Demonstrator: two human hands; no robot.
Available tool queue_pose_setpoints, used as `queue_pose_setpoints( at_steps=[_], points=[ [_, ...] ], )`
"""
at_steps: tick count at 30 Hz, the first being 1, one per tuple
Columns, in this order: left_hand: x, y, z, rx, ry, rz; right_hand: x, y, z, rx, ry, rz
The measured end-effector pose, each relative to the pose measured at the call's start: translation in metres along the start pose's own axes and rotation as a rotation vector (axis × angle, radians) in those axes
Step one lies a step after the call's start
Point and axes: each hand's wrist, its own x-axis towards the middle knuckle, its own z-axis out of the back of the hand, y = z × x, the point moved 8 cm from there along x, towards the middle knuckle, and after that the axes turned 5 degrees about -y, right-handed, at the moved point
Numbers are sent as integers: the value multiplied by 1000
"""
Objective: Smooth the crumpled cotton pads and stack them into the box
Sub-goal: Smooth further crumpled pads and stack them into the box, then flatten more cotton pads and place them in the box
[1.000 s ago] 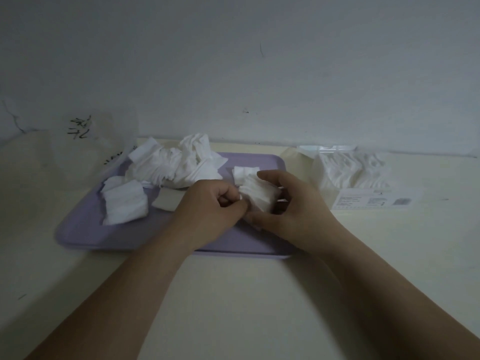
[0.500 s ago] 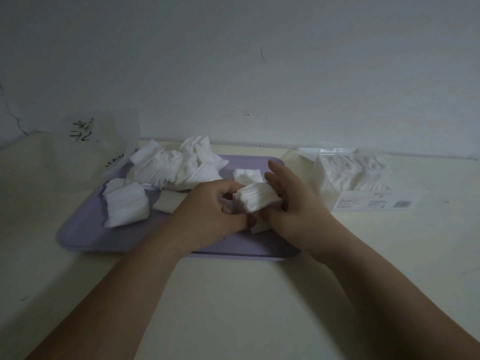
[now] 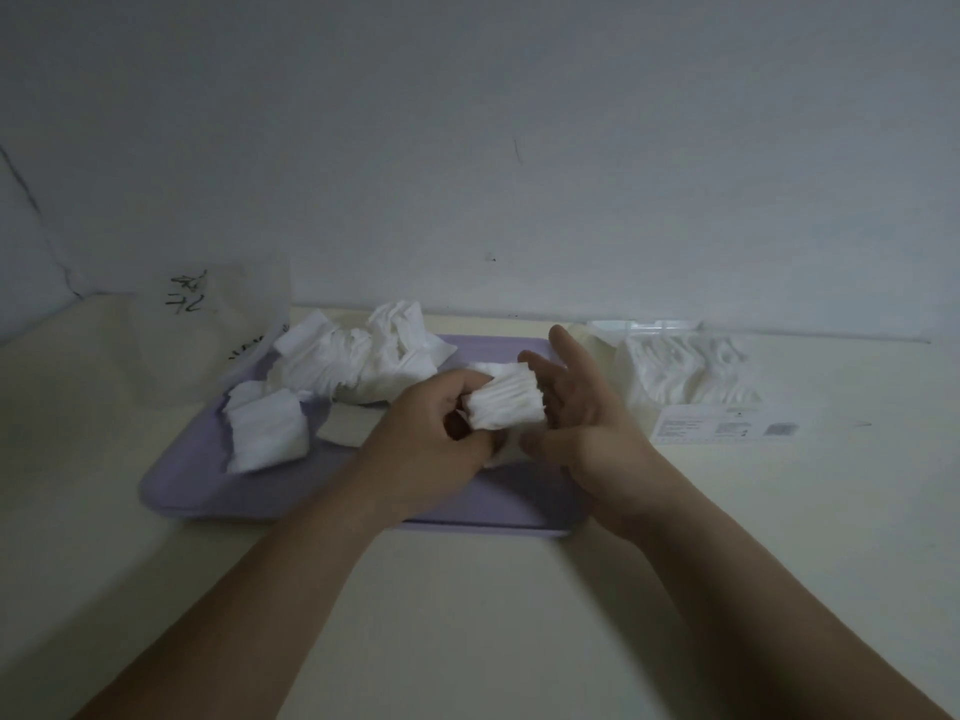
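Note:
A small stack of white cotton pads (image 3: 506,402) is held on edge above the right part of the lilac tray (image 3: 322,491). My left hand (image 3: 431,439) grips its left end with curled fingers. My right hand (image 3: 582,407) lies against its right side, palm turned left and fingers straight. More crumpled pads (image 3: 363,356) are heaped at the back of the tray, and a smaller bundle of pads (image 3: 267,431) lies at its left. The clear box (image 3: 685,376), partly filled with pads, stands right of the tray by the wall.
A clear plastic bag (image 3: 208,330) with black writing sits at the back left. A single flat pad (image 3: 345,428) lies on the tray between the heap and my left hand. The cream table (image 3: 467,615) meets the wall just behind the tray.
My right hand has opened: its fingers, curled round the stack before, now stand straight beside it. The stack has turned more upright and risen slightly; my left hand still grips it.

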Motion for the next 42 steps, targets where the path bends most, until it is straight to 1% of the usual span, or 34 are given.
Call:
queue_pose_setpoints(
  at_steps=[4, 6, 9, 11, 15, 16, 18, 20, 21, 22, 23, 25, 28, 30, 33, 37, 39, 42],
  points=[
    [5, -26, 5, -45, -15, -35, 1, 17, 20, 1, -43, 6],
    [8, -40, 2, -56, -21, -49, -1, 33, 25, 10, -24, 34],
    [14, -58, -9, -87, -27, -65, -11, 58, 32, -49, 27, 72],
    [20, -73, -23, -118, -6, -81, -19, 70, 46, -78, 7, 69],
    [36, -97, -63, -151, 46, -84, -37, 95, 88, -118, -86, 91],
    [40, -103, -74, -142, 40, -88, -41, 101, 101, -139, -135, 101],
    [50, -110, -95, -125, 18, -55, -43, 110, 138, -205, -314, 122],
    [62, -110, -119, -62, 20, -42, -44, 119, 182, -354, -568, 138],
    [66, -111, -130, -4, 35, -59, -44, 122, 198, -437, -671, 144],
    [70, -110, -139, 73, 50, -89, -44, 126, 209, -516, -725, 147],
    [73, -111, -149, 152, 62, -123, -40, 127, 215, -591, -737, 133],
    [78, -113, -164, 294, 85, -185, -27, 122, 223, -713, -705, 69],
    [86, -113, -183, 422, 150, -243, -9, 109, 243, -856, -717, -62],
    [91, -109, -193, 475, 185, -260, 1, 104, 253, -962, -708, -97],
    [93, -102, -200, 463, 185, -229, 14, 101, 255, -1085, -663, -73],
    [92, -95, -199, 437, 135, -212, 28, 88, 240, -1307, -530, -68],
    [92, -94, -194, 437, 101, -205, 31, 84, 238, -1362, -522, -100],
    [91, -93, -191, 434, 69, -203, 34, 86, 242, -1458, -563, -116]
  ],
)
